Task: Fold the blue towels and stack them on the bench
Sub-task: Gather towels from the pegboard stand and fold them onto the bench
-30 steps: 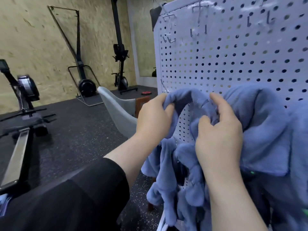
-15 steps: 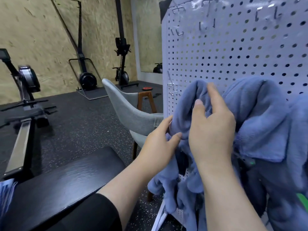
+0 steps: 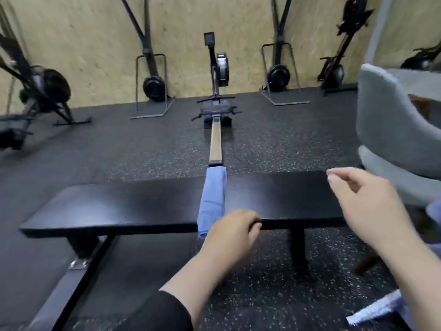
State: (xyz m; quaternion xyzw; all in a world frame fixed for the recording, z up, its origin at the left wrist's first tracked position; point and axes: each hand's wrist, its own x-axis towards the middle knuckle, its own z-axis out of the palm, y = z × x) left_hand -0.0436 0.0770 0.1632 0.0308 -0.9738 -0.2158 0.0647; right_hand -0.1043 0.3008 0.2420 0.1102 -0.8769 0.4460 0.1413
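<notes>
**A:** What does the towel look like, and where is it?

**B:** One blue towel (image 3: 212, 201) is folded into a long narrow strip and laid across the black bench (image 3: 124, 206), roughly at its middle. It runs from the far edge to the near edge, and its near end hangs just over the front lip. The cloth is a soft mid-blue, slightly creased, with neat straight sides.

**A:** And the hands?

**B:** The left hand (image 3: 230, 231) sits at the bench's near edge, just right of the towel's hanging end. Its fingers are curled loosely downward by the edge — motion blur hides whether they touch the bench or the towel, and nothing is plainly held. The right hand (image 3: 365, 204) hovers above the bench's right end, fingers relaxed and a little spread, thumb and forefinger close together with nothing between them.

**A:** What surrounds the bench?

**B:** Speckled black rubber flooring. Directly behind the towel a rowing machine (image 3: 216, 101) points its rail toward the bench. More exercise machines stand along a chipboard wall. A grey upholstered chair (image 3: 391, 130) sits at the right — beyond it, at the frame's edge, a sliver of more blue cloth (image 3: 434, 211).
</notes>
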